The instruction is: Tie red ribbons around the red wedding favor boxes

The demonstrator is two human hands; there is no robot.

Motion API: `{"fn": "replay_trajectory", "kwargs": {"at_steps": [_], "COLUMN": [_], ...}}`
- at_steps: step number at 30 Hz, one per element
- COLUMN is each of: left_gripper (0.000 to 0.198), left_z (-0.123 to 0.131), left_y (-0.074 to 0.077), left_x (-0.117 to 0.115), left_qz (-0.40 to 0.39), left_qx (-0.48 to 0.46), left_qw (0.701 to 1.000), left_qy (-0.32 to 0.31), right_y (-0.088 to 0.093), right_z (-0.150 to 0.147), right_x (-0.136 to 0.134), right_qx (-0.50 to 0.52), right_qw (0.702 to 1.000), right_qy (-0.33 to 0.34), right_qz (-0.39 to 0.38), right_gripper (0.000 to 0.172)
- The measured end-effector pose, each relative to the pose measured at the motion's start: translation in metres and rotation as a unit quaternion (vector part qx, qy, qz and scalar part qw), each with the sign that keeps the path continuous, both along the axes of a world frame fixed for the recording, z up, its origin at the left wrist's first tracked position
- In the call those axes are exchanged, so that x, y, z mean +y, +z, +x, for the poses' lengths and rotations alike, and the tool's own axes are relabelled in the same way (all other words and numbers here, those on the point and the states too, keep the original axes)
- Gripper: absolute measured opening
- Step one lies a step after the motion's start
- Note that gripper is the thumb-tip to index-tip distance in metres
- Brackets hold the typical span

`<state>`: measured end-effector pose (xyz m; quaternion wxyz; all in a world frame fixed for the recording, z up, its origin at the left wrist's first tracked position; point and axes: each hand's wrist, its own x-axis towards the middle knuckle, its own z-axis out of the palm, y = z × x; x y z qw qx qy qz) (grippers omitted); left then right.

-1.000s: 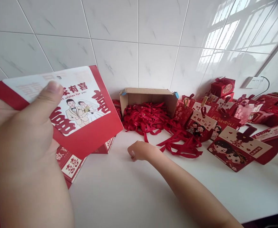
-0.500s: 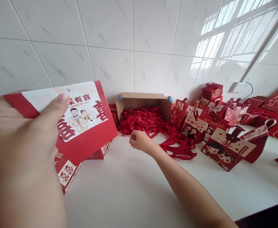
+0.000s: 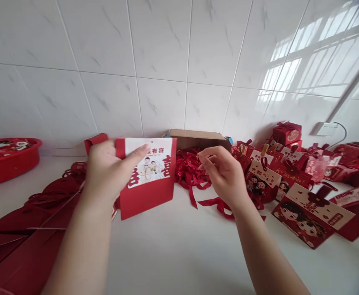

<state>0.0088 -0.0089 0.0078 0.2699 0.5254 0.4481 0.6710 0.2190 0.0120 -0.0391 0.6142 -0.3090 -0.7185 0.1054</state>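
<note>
My left hand [image 3: 107, 172] grips a red wedding favor box [image 3: 150, 200], its thumb across the white printed front with a cartoon bride and groom. The box is upright, raised over the white table. To the right of it, my right hand [image 3: 225, 172] is closed in a pinch at the fingertips; whatever may be between them is too small to make out. Behind that hand lies a heap of red ribbons [image 3: 188, 164] spilling from a cardboard box [image 3: 197, 134]. Loose ribbon strands [image 3: 217, 203] trail onto the table below the right hand.
Several finished favor boxes with ribbon loops [image 3: 312, 215] stand at the right. Red folded boxes [image 3: 53, 196] spread over the left side, with a red basin [image 3: 10, 164] behind them. A tiled wall [image 3: 163, 102] with a power socket [image 3: 325, 128] backs the table.
The view has swung left, bringing the basin and folded boxes into sight. My left hand holds the favor box farther from the camera. My right hand has come nearer the favor box, still pinched.
</note>
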Motion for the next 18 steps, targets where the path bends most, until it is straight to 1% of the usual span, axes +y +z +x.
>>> {"fn": "replay_trajectory", "kwargs": {"at_steps": [2,4,7,9,12,15,18], "left_gripper": [0.028,0.027,0.023,0.020,0.016,0.009,0.006], "left_z": [0.002,0.004,0.010,0.014,0.020,0.024,0.027], "left_y": [-0.001,-0.002,-0.003,-0.004,-0.006,-0.006,-0.006], "left_x": [-0.002,-0.005,-0.010,-0.014,-0.021,-0.025,-0.026], "left_qz": [-0.013,-0.002,0.038,0.058,0.078,0.089,0.107], "left_qx": [0.036,0.077,0.137,0.178,0.231,0.244,0.243], "left_qw": [0.999,0.997,0.990,0.982,0.970,0.965,0.963], "left_qy": [-0.003,-0.002,-0.007,-0.008,-0.010,-0.035,-0.048], "right_y": [0.004,0.007,0.007,0.006,0.004,0.003,0.003], "right_z": [-0.001,-0.003,-0.006,-0.006,-0.007,-0.007,-0.007], "right_x": [-0.008,-0.015,-0.020,-0.020,-0.018,-0.017,-0.017], "right_qx": [-0.013,-0.023,-0.030,-0.031,-0.024,-0.025,-0.034], "right_qw": [0.996,0.986,0.976,0.972,0.973,0.975,0.972], "right_qy": [0.007,0.020,0.020,0.013,0.011,-0.001,-0.037], "right_qz": [0.090,0.162,0.217,0.232,0.230,0.222,0.230], "right_gripper": [0.015,0.021,0.027,0.028,0.026,0.023,0.021]}}
